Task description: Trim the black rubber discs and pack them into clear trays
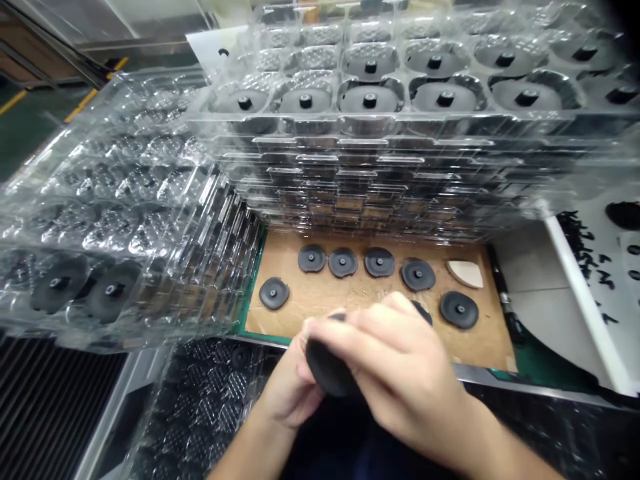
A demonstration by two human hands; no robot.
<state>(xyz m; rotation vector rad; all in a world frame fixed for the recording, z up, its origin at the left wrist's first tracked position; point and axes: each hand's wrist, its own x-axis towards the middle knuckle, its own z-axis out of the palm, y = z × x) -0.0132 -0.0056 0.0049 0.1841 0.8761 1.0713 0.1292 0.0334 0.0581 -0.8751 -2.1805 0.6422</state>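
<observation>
A black round disc (327, 370) is tilted on edge between my two hands, just in front of the cardboard. My left hand (293, 390) grips its left side, with the fingers partly hidden behind it. From the right, my right hand (403, 357) closes over the disc's top and right edge. Several similar black discs with a short central hub lie hub-up on the brown cardboard (320, 303), among them a disc (273, 293) at the left and a disc (459, 310) at the right. Another disc (423, 312) is partly covered by my right hand.
Tall stacked clear plastic trays (350, 157) stand behind the cardboard, discs in their top pockets. A second tray stack (165, 220) rises at the left. A pale curved piece (465, 273) lies at the cardboard's back right. A white bin edge (585, 300) borders the right.
</observation>
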